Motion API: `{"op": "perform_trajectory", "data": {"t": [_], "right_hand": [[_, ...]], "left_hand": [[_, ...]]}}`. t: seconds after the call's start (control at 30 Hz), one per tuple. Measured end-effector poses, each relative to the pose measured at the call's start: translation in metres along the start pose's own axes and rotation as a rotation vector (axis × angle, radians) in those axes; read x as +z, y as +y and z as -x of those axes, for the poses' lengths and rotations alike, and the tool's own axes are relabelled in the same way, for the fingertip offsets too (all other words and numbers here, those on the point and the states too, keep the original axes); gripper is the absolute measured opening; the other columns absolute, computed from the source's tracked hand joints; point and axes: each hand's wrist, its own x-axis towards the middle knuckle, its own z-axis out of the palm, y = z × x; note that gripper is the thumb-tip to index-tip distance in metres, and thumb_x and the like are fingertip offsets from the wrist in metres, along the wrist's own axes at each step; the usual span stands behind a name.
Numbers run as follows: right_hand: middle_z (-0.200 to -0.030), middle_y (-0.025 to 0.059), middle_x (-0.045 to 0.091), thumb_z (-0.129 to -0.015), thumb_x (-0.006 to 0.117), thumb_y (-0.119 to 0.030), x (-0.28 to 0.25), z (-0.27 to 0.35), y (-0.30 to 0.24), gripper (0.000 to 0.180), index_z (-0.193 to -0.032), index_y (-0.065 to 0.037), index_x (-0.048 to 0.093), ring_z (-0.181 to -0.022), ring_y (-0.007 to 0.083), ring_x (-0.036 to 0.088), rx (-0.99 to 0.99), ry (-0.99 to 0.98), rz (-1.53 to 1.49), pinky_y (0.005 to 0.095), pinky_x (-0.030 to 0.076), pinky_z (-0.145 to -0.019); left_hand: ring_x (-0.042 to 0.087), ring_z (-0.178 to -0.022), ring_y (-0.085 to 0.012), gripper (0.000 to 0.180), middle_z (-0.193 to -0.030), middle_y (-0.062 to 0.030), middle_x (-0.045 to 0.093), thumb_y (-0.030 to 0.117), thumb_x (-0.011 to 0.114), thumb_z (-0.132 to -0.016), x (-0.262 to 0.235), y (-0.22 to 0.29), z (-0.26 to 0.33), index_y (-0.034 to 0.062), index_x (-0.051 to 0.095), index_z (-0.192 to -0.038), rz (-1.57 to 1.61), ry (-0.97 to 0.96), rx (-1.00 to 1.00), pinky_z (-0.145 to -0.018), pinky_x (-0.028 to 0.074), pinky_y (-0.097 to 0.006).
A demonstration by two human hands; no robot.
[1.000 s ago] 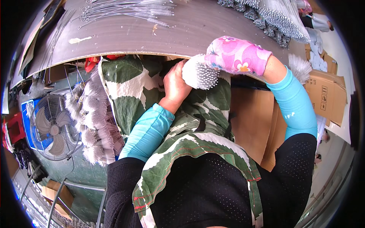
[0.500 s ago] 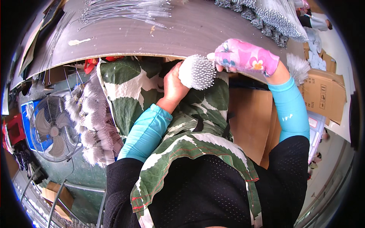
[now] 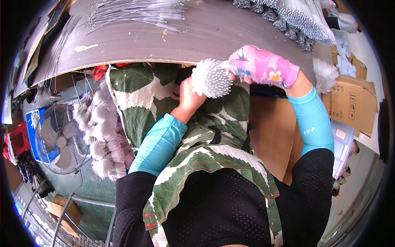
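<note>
My bare left hand (image 3: 190,95) is wrapped round a bundle of thin wire brushes (image 3: 212,79), whose white bristly tips face up and to the right over my lap. My right hand (image 3: 259,66), in a pink flowered glove with bare fingertips, is at the right edge of the bundle. Its thumb and fingers are bent together against the outer bristle tips; whether a single brush is pinched between them is too small to make out. The lower part of the bundle is hidden behind my left hand and the green and white apron (image 3: 140,111).
Loose wire brushes (image 3: 135,14) lie at the far left of the brown table (image 3: 164,45); bundled ones (image 3: 292,20) are stacked far right. Bristle bundles (image 3: 103,127) hang at left beside a fan (image 3: 61,140). Cardboard boxes (image 3: 349,101) stand at right.
My right hand has shifted slightly down, and its fingers now sit closer over the bundle's edge. The left hand keeps its hold, with the bundle turned a little.
</note>
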Motion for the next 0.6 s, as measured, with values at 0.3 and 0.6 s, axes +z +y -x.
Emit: {"op": "perform_trajectory", "data": {"t": [0.3,0.6], "right_hand": [[-0.054,0.0057,0.056,-0.08,0.055,-0.032,-0.009,-0.023,-0.022,0.03,-0.071,-0.004,0.064,-0.05,0.0173,0.054,-0.053,-0.048,0.285,0.0309,0.042,-0.051],[-0.056,0.0042,0.057,-0.083,0.056,-0.038,-0.006,-0.035,-0.021,0.039,-0.07,-0.003,0.063,-0.051,0.013,0.054,-0.138,-0.046,0.411,0.0283,0.043,-0.052]], "left_hand": [[0.067,-0.078,-0.027,0.023,-0.082,-0.0135,0.066,0.011,0.071,-0.07,0.0,0.004,0.001,0.0071,0.066,-0.091,0.228,0.029,-0.086,-0.069,0.051,-0.032],[0.065,-0.083,-0.0313,0.027,-0.087,-0.0154,0.066,0.013,0.07,-0.071,-0.005,0.009,-0.002,0.0087,0.064,-0.097,0.101,0.007,-0.071,-0.071,0.051,-0.033]]}}
